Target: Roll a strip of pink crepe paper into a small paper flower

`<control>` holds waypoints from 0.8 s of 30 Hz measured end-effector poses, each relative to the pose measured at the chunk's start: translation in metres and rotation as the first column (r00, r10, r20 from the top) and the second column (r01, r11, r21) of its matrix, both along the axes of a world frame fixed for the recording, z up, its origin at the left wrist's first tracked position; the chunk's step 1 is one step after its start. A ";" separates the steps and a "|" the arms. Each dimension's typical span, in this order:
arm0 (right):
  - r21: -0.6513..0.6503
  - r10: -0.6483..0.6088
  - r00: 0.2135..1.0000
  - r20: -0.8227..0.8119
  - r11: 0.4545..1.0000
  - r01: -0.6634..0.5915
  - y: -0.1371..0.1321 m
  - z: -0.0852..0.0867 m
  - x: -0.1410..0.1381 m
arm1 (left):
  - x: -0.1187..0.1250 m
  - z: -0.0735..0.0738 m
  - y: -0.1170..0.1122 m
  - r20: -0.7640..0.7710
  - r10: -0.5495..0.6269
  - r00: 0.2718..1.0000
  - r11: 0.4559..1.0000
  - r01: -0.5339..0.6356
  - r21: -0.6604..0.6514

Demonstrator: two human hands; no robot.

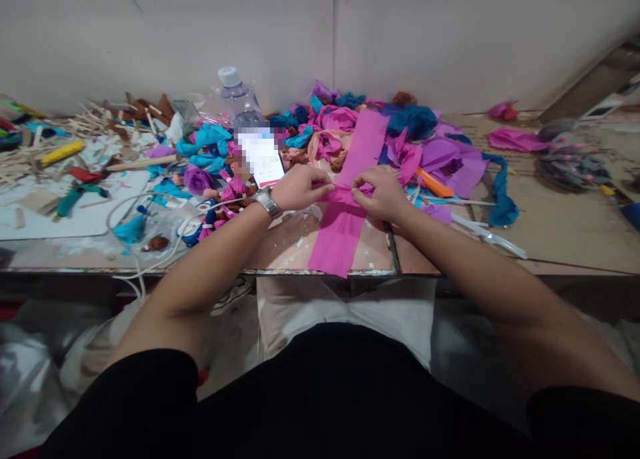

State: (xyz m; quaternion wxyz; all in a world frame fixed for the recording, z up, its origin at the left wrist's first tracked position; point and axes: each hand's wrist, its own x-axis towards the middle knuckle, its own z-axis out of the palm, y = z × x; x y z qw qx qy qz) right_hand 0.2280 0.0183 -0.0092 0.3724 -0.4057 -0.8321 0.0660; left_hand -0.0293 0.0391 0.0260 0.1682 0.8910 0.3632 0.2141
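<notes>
A long strip of pink crepe paper [345, 232] lies across the table from the pile at the back to the front edge. My left hand [298, 187], a watch on its wrist, and my right hand [381, 192] meet at the strip's middle. Both pinch the paper, which is gathered and crumpled between them. The fingertips are closed tightly on the fold.
Behind the hands is a heap of pink, purple and blue crepe paper [400, 139]. A plastic bottle [239, 99] and a phone [263, 157] stand at left, with wooden sticks [90, 122] and white cables [150, 245]. An orange cutter [434, 184] and white scissors [487, 235] lie at right.
</notes>
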 end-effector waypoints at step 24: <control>-0.027 0.084 0.996 -0.034 0.996 -0.085 0.005 0.001 0.003 | 0.002 0.001 -0.007 -0.013 -0.008 1.000 0.971 0.011 0.240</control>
